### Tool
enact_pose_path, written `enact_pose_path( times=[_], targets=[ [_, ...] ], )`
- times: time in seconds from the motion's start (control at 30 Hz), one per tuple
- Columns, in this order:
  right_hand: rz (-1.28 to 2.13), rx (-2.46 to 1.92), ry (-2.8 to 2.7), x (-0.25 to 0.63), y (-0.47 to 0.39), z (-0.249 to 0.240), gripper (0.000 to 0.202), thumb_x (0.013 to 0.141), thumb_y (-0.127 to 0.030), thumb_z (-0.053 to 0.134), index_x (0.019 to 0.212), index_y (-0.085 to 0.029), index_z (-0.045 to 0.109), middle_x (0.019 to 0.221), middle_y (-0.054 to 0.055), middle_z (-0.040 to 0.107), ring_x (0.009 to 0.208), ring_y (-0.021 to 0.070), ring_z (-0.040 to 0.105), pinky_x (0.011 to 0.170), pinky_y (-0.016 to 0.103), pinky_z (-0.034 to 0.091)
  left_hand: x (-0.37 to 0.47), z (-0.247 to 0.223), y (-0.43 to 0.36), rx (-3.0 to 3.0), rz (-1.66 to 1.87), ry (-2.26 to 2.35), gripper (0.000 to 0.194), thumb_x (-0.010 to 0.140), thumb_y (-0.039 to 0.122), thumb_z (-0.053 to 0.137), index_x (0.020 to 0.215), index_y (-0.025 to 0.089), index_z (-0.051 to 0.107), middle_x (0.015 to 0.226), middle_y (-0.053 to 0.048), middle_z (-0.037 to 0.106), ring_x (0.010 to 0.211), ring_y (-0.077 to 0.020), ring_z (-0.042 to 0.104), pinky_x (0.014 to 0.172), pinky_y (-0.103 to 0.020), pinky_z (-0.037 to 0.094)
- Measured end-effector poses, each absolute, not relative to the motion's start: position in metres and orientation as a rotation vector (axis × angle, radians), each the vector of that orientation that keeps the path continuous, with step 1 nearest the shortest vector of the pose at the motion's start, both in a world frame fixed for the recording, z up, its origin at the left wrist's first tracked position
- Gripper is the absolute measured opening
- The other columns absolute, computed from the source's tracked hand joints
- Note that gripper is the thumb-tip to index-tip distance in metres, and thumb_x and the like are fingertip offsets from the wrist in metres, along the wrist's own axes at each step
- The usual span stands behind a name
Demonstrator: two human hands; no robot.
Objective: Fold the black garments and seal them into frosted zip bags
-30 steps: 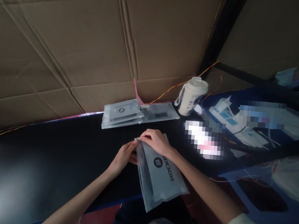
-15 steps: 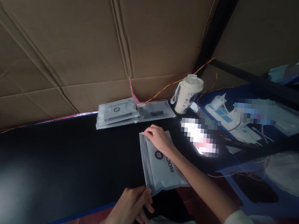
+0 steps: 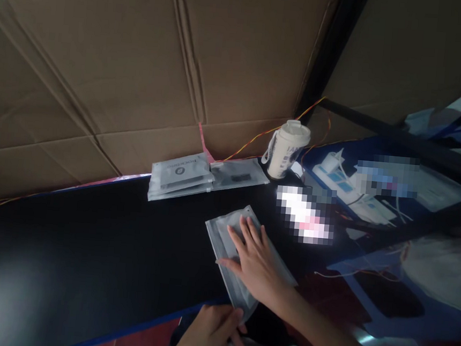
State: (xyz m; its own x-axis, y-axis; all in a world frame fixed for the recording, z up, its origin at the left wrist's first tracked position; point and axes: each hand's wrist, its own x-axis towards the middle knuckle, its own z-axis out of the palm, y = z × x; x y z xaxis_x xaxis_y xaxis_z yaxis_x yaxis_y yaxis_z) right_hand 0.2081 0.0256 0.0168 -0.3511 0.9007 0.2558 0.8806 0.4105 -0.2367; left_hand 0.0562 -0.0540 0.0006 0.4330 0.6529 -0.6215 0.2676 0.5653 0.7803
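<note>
A frosted zip pouch lies aslant at the front edge of the black table, its near corner past the edge. Spread flat on top of it is my right hand, fingers apart, covering most of the printed logo. My left hand pinches the pouch's near corner between thumb and fingers. Farther back, a small stack of similar pouches rests against the cardboard, and another pouch with a dark item inside lies beside it.
A lidded white cup stands at the back, with a bright, pixelated device in front of it. On the right are a white power strip, cables and black frame bars. A cardboard wall rises behind the table.
My right hand has left the pouch's far corner and now lies spread on its face. The pouch has shifted slightly toward me, with my left hand still on its near corner.
</note>
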Motion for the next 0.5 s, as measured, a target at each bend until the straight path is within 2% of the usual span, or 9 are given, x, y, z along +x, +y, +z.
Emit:
enact_pose_path(
  times=[0.3, 0.5],
  targets=[
    [0.073, -1.488, -2.346, 0.210, 0.029, 0.006, 0.073, 0.087, -0.064, 0.044, 0.142, -0.017, 0.042, 0.151, 0.021, 0.032, 0.140, 0.0376, 0.025, 0.107, 0.065, 0.028, 0.072, -0.019, -0.062, 0.864, 0.351, 1.175, 0.059, 0.078, 0.071, 0.047, 0.084, 0.013, 0.060, 0.064, -0.010, 0.072, 0.043, -0.0180, 0.064, 0.038, -0.023, 0.044],
    [0.186, -1.422, -2.409, 0.219, 0.029, 0.012, 0.070, 0.088, -0.062, 0.045, 0.143, -0.020, 0.041, 0.152, 0.018, 0.030, 0.142, 0.0343, 0.023, 0.110, 0.063, 0.024, 0.072, -0.009, -0.058, 0.871, 0.431, 1.085, 0.061, 0.077, 0.071, 0.051, 0.095, 0.013, 0.057, 0.080, -0.011, 0.074, 0.047, -0.0162, 0.067, 0.039, -0.020, 0.044]
  ],
)
